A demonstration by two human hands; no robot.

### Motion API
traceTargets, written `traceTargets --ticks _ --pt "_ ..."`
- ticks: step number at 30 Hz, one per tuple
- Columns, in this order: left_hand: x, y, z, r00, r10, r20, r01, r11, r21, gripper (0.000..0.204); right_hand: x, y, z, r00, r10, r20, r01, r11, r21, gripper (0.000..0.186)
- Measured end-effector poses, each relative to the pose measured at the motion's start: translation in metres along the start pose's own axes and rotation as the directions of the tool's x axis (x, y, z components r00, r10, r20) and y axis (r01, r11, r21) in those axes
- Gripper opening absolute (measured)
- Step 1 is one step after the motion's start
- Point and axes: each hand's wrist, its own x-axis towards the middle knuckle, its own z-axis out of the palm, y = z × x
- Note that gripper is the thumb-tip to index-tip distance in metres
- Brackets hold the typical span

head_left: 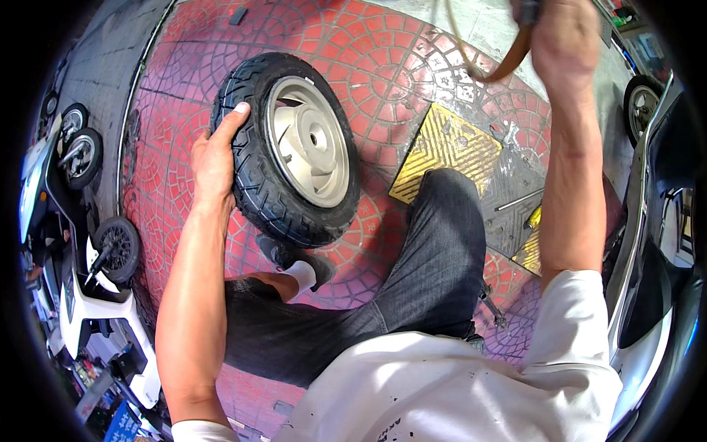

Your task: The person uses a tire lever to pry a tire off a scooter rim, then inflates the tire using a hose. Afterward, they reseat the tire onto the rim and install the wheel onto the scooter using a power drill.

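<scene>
**Wheel in L hand**

My L hand's gripping wheel by its tyre, left of yellow-black mat. My R hand's blurry, beyond mat & to its right, brown hose at its fingers; can't tell grip.

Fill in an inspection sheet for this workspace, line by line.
Surface: red patterned paving, scuffed and stained beside the mat.
Things in hand: scooter-type wheel with black tyre and pale rim, tilted.
Clutter: yellow-and-black mat, thin rod, small dark block.
Hands: left hand grips the tyre's left side; right hand is raised and blurred, its grip unclear.
Cables: brown hose or strap curving beside the right hand; which, unclear.
Surroundings: parked two-wheelers at left, another vehicle at right.
</scene>
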Motion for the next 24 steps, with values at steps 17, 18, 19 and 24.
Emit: traceTargets --ticks 17,18,19,24 --pt "-0.013 0.011 0.011 1.0 -0.013 0.016 0.013 1.0 -0.012 0.06 -0.207 0.015 0.22 0.415 0.802 0.429 -0.905 0.414 0.101 0.054" --pt "-0.012 0.011 0.01 1.0 -0.019 0.018 0.019 1.0 -0.01 0.061 -0.205 0.013 0.22 0.422 0.802 0.423 -0.9 0.426 0.09 0.055" --pt "-0.011 0.011 0.01 1.0 -0.011 -0.002 0.011 0.999 0.036 0.067 -0.204 0.012 0.219 0.38 0.818 0.433 -0.921 0.38 0.09 0.055" --pt "-0.01 0.007 0.005 1.0 0.008 0.006 -0.008 0.999 0.034 0.08 -0.201 0.01 0.216 0.219 0.832 0.51 -0.976 0.191 0.106 0.051"
